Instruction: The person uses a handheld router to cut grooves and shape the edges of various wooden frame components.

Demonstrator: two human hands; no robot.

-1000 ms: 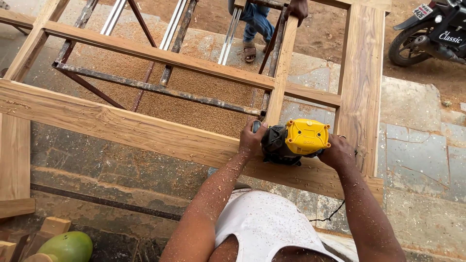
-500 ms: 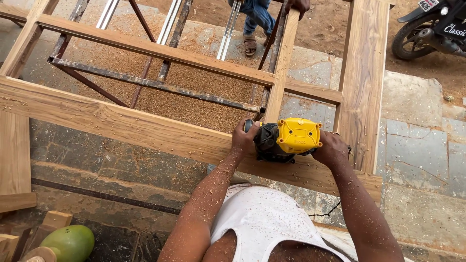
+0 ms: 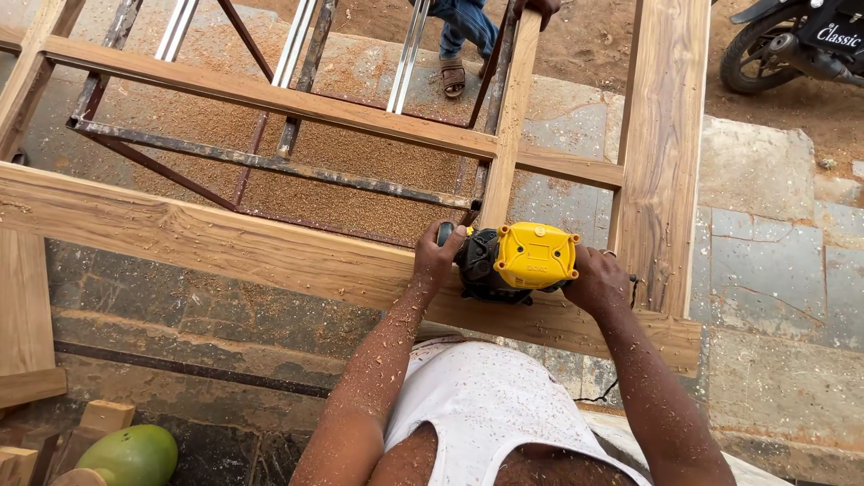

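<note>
A yellow and black power router (image 3: 520, 261) sits on the near rail of a large wooden frame (image 3: 225, 245), close to where an upright bar meets it. My left hand (image 3: 438, 254) grips the tool's left handle. My right hand (image 3: 596, 281) grips its right side. Both forearms are speckled with wood shavings. The tool's base and bit are hidden under its body.
Another person's sandalled foot (image 3: 453, 76) and hand (image 3: 536, 9) are at the frame's far side. Metal trestle bars (image 3: 270, 162) run under the frame, over sawdust. A motorbike (image 3: 792, 45) stands top right. A green coconut (image 3: 133, 456) and wood blocks lie bottom left.
The router and both hands have stayed at the same joint; the view has shifted slightly, bringing the frame a little lower in the picture.
</note>
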